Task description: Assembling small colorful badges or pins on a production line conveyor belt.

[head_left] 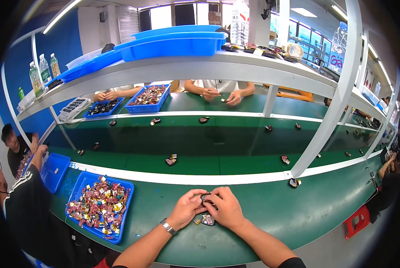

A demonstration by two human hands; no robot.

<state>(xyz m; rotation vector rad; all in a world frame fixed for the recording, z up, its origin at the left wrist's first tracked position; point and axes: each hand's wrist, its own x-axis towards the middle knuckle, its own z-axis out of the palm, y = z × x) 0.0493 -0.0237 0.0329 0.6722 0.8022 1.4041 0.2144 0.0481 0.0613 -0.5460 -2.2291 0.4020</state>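
Note:
Both my hands meet over the green bench near its front edge. My left hand [187, 208] and my right hand [226, 208] pinch one small dark part [206, 196] between their fingertips. Under them on the bench lies another small part with wires [207, 219], with a tiny yellowish piece [197, 220] beside it. A watch sits on my left wrist.
A blue tray [77, 193] full of small colourful parts stands left of my hands. A green conveyor belt [209, 143] carries scattered small parts [171, 160] behind a white strip. White shelf posts [329, 107] rise at right. People work at left, right and across the belt.

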